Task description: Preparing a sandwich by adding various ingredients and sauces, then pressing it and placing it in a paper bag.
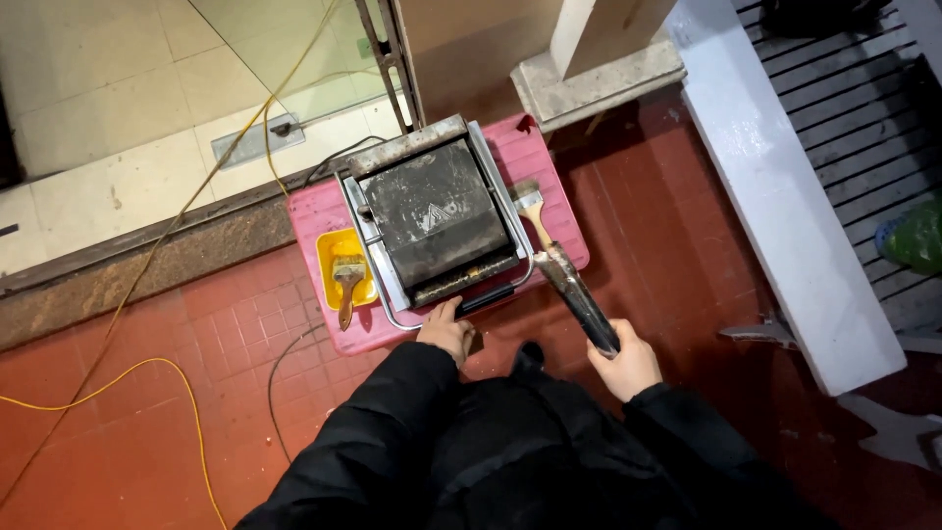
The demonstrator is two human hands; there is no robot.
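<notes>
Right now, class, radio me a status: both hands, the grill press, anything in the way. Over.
Left hand on closed grill press handle. Right hand grips long dark brush, bristles beside press. Second brush in yellow tray, clear of both.

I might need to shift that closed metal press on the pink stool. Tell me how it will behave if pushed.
The metal press looks heavy for its size: thick plates, steel frame. It would probably slide stiffly rather than tip, being low and wide. It covers most of the pink stool, so a hard push could shift it towards an edge. The left hand is at its front handle.

Even, cool light, soft shadows, sharp focus (slight wide-angle bending at edges).
</notes>
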